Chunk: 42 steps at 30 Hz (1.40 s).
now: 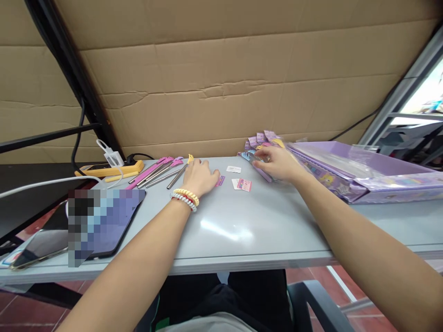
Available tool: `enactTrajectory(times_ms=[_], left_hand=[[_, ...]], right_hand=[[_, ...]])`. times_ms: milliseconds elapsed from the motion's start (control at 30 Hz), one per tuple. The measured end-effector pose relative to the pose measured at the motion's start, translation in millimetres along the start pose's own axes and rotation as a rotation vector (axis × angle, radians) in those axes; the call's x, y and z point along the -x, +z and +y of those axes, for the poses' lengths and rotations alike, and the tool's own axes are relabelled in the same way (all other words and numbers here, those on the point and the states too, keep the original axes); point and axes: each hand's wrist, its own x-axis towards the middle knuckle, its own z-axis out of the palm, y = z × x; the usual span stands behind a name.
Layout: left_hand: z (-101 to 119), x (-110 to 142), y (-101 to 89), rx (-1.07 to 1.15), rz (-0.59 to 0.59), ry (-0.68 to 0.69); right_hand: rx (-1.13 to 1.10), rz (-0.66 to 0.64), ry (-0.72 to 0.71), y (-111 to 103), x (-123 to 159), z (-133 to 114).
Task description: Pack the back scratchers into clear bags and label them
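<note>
My left hand (200, 177), with bead bracelets at the wrist, rests on the grey table (242, 230) with fingers curled over a small pink piece (220, 180). Just left of it lie several metal and pink pens (157, 171). My right hand (278, 162) reaches to a pile of small purple and blue packets (260, 139) at the table's back and its fingers close on one of them. Small pink and white cards (242, 184) lie between the two hands, with a white card (234, 169) behind.
A purple flat box (367, 173) in clear wrap lies at the right. A tablet (104, 226) and a phone (34, 249) sit at the left front. A yellow power strip (110, 168) with charger and cables is at back left. Cardboard (224, 83) walls the back.
</note>
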Motion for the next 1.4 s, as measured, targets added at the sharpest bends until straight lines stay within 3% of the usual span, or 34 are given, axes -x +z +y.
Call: enactTrajectory(times_ms=[200, 433, 967, 1400], left_hand=[[2.6, 1.0, 6.1, -0.043, -0.19, -0.022], [0.0, 1.5, 10.2, -0.045, -0.321, -0.039], [2.1, 2.0, 7.5, -0.07, -0.35, -0.04], [1.4, -0.1, 7.9, -0.07, -0.348, -0.038]], right_hand=[[-0.008, -0.032, 0.041, 0.2, 1.5, -2.1], [0.036, -0.079, 0.038, 1.3, 1.1, -2.1], [0.047, -0.102, 0.0, 5.7, 1.0, 3.6], [0.006, -0.192, 0.007, 9.1, 0.8, 1.6]])
